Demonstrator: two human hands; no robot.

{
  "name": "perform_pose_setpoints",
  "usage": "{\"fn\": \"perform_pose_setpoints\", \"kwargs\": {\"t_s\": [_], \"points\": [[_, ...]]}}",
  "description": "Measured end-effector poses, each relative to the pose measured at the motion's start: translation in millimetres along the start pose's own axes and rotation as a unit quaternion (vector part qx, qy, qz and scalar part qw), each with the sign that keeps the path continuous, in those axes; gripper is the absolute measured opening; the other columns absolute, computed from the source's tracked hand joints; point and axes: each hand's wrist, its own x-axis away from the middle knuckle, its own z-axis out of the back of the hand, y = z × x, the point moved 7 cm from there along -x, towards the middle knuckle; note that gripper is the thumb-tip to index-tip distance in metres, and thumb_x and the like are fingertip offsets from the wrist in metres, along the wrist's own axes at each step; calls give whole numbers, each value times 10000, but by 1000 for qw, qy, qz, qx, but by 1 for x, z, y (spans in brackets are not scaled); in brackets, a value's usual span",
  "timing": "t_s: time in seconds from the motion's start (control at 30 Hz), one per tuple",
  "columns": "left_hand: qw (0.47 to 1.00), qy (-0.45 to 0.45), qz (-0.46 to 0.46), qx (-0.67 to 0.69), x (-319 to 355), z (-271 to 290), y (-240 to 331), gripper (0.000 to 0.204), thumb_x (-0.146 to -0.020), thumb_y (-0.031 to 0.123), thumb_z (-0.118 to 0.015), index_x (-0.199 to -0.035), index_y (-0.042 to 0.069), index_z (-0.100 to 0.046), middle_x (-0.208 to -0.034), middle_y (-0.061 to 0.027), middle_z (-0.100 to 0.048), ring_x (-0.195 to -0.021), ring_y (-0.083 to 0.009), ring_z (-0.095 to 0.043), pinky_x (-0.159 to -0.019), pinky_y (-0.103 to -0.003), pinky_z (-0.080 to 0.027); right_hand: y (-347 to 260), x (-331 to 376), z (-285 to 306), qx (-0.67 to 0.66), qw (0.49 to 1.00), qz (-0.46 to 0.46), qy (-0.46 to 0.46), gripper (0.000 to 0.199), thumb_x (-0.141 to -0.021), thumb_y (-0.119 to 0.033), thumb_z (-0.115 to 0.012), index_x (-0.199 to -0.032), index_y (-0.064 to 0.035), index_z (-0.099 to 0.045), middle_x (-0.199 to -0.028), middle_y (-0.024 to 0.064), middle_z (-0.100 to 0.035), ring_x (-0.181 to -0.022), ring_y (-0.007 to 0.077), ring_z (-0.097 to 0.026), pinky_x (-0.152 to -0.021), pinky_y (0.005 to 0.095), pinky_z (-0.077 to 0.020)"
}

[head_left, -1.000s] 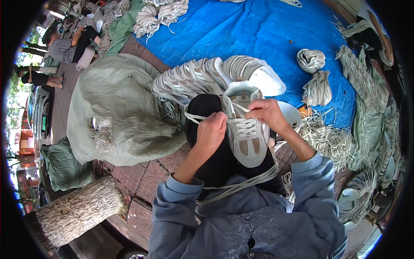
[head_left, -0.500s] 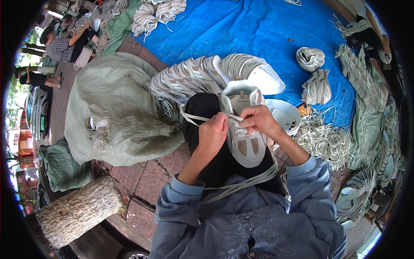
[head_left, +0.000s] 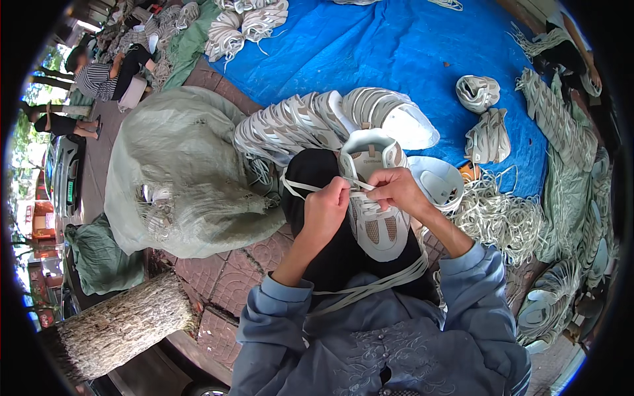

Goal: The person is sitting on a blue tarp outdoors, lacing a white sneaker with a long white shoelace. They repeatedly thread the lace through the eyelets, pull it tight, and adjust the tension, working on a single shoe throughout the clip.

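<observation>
A white and beige sneaker upper (head_left: 383,232) rests on my knees, its toe toward me and its collar away. My left hand (head_left: 326,210) pinches a flat off-white shoelace (head_left: 300,184) at the left edge of the lacing, and a loose loop of it hangs over my dark trouser leg. From the right, my right hand (head_left: 398,189) is closed on the lace above the eyelets, thumb and finger together. The rows nearer the toe have lace running across. A bundle of spare laces (head_left: 376,285) lies over my lap.
Rows of stacked shoe uppers (head_left: 290,125) lie just beyond my knees, beside a blue tarp (head_left: 396,46). A heap of laces (head_left: 498,214) is at right, a large grey sack (head_left: 178,158) at left. A tree trunk (head_left: 125,323) juts in lower left. Another person (head_left: 99,76) sits far left.
Both hands stay at the lacing with only slight finger shifts. The whole view has shifted a little, so the surroundings sit slightly lower and further right.
</observation>
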Motion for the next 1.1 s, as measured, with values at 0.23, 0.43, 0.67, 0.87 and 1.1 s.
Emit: {"fn": "perform_pose_setpoints", "kwargs": {"t_s": [0.23,0.43,0.67,0.87,1.1], "points": [[994,-7,-58,-95,7,-2,11,133,-693,-7,-576,-701,54,-458,-557,-100,-522,-470,-262,-544,-403,-335,-417,-3,1,-2,32,999,13,3,54,-699,-4,-624,-742,-6,-591,-612,16,-539,-472,66,-487,-432,191,-359],[975,-49,-108,-188,13,-11,18,158,-679,25,-576,-718,53,-426,-584,-74,-502,-501,-225,-564,-404,-317,-449,-6,4,-3,64,998,18,12,48,-708,-22,-622,-744,-1,-598,-622,10,-552,-484,57,-490,-446,182,-376],[961,15,-173,-216,16,-18,37,219,-658,40,-573,-857,23,-484,-593,-45,-492,-503,-173,-545,-436,-262,-447,0,8,-1,55,998,35,20,56,-718,-58,-622,-722,-5,-601,-588,14,-549,-480,51,-491,-430,186,-361],[899,-197,-187,-344,-2,-39,39,138,-689,86,-539,-791,-6,-544,-553,-95,-537,-533,-212,-582,-479,-320,-464,-17,13,30,207,958,169,102,125,-718,-124,-623,-667,-14,-594,-510,48,-516,-456,78,-501,-416,227,-378],[873,-435,6,-222,-35,-55,15,203,-711,125,-480,-659,-27,-604,-610,-145,-605,-498,-242,-602,-548,-353,-495,-11,9,25,157,974,150,70,62,-703,-72,-633,-753,-36,-630,-580,72,-563,-463,118,-483,-449,265,-397]]}}
